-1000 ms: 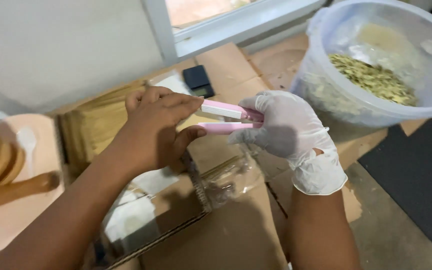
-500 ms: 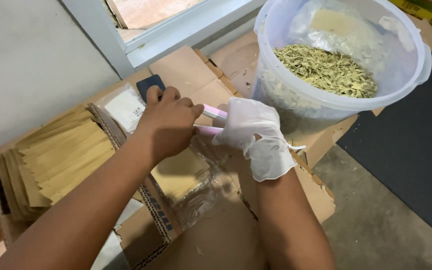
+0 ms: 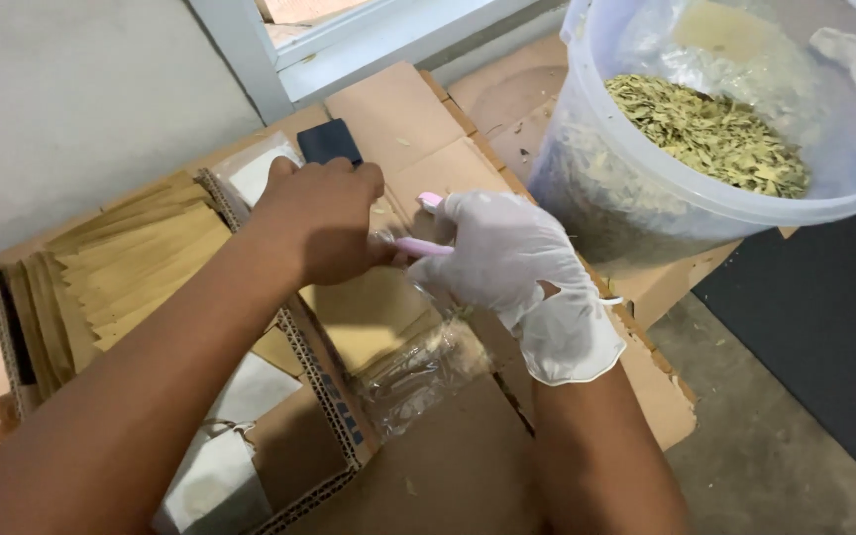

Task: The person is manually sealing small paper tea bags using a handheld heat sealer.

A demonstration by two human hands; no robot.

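Note:
My bare left hand [image 3: 321, 218] lies knuckles-up on a brown pouch with a clear plastic window [image 3: 388, 337], pinning its top edge. My right hand [image 3: 507, 260], in a white glove, grips a pink-and-white hand-held clamp tool [image 3: 420, 246] at that same edge, beside the left fingers. The tool's two arms look closed on the pouch top. The clear lower end of the pouch [image 3: 418, 372] points toward me over flattened cardboard [image 3: 428, 149].
A big translucent tub of dried green leaves [image 3: 715, 139] stands at the right. A cardboard box with stacked brown pouches [image 3: 121, 267] is at the left, a small dark blue block [image 3: 329, 142] behind my left hand, a window frame [image 3: 369, 50] beyond.
The view has shifted, so the tub and box sit differently in frame. Both hands stay together on the pouch top; the tool's arms have gone from apart to pressed together.

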